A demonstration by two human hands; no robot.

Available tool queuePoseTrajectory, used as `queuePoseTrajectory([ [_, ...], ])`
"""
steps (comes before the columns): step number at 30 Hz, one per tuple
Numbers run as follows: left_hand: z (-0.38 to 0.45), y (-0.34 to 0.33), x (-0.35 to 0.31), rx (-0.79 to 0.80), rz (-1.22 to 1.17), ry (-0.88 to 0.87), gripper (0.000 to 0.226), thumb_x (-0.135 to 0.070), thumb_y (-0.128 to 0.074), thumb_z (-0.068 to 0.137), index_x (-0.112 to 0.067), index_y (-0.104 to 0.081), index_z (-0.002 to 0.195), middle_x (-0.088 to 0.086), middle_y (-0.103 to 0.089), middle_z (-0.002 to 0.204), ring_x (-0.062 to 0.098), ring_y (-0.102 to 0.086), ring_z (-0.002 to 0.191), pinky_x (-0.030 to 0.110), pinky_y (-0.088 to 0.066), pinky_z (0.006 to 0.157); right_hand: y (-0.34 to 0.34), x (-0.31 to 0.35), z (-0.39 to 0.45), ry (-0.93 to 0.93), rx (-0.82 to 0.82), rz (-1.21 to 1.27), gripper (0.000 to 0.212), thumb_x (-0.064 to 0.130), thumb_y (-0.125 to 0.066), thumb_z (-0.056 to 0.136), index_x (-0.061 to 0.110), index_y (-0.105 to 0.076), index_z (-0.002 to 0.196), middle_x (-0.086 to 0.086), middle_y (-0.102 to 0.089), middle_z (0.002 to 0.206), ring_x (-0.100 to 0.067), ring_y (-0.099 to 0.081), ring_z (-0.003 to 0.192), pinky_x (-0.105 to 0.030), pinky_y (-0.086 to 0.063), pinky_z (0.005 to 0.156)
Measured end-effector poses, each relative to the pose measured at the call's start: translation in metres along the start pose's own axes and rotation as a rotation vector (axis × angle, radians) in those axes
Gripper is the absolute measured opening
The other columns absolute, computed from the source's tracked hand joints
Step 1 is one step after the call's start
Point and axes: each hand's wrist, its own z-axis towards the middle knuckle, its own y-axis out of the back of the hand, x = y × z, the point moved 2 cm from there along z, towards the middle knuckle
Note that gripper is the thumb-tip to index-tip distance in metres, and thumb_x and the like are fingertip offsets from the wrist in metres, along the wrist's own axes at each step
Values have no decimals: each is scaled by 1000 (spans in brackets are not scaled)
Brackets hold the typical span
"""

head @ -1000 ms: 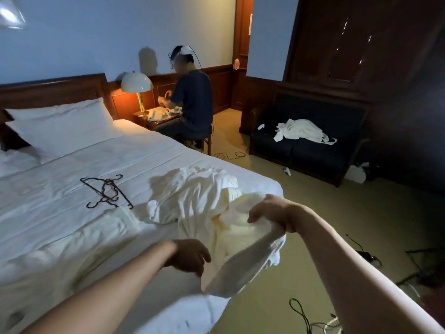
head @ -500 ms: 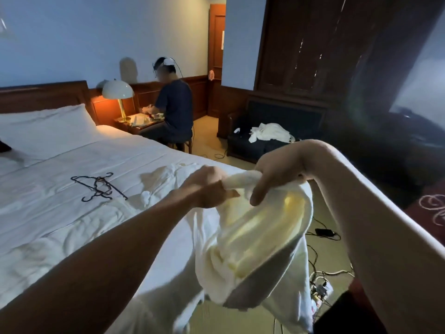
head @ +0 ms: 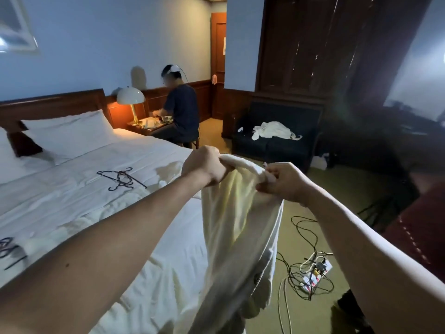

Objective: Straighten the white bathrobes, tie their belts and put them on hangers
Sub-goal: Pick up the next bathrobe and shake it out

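A white bathrobe hangs in the air over the right edge of the bed, held up by its top edge. My left hand grips a bunched part of that edge in a fist. My right hand pinches the same edge a little to the right. The cloth drops down between my forearms toward the floor. Dark hangers lie tangled on the bed sheet to the left. A second white bathrobe lies crumpled on the dark sofa at the back.
The bed with white sheets and pillows fills the left. A person sits at a lit bedside desk behind it. A power strip with tangled cables lies on the floor to the right. More dark hangers lie at the bed's left edge.
Both hands have lifted the bathrobe off the bed and up into the air. They have spread slightly apart along its top edge, so the cloth now hangs longer.
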Motion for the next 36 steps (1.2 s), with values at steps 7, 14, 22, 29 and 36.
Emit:
queuePoseTrajectory([
  [7,-54,-22,-34,775,-243,-33,40,-43,-76,85,-31,-62,121,-8,-69,113,11,-68,97,28,-60,78,36,20,-41,216,-715,-18,14,5,-61,78,19,-58,79,7,-60,70,-10,-59,69,-23,-46,58],
  [14,-52,17,-96,2,-130,152,18,-17,-56,93,-15,-53,111,8,-60,105,26,-60,94,36,-50,71,78,14,-83,92,-625,-134,26,26,-77,80,19,-52,75,7,-59,72,-14,-55,68,-28,-42,55],
  [22,-86,45,-133,-201,-601,255,19,-5,-41,91,-11,-55,103,11,-58,103,21,-51,89,33,-45,75,20,-6,-117,49,100,-98,27,35,-81,83,18,-65,96,0,-68,93,-20,-64,84,-38,-54,76],
  [29,-141,27,-56,104,-533,717,32,-28,-49,93,-16,-55,122,11,-60,116,35,-61,106,48,-58,85,-22,14,-116,-84,-342,158,20,33,-58,95,26,-63,78,18,-58,66,-16,-58,74,-30,-42,69],
  [36,-190,49,-21,-3,-1098,832,33,-9,-32,101,-5,-63,115,21,-70,100,38,-70,86,57,-61,66,-93,59,-125,140,110,317,28,16,-50,103,32,-67,88,13,-70,83,-7,-65,82,-28,-51,71],
])
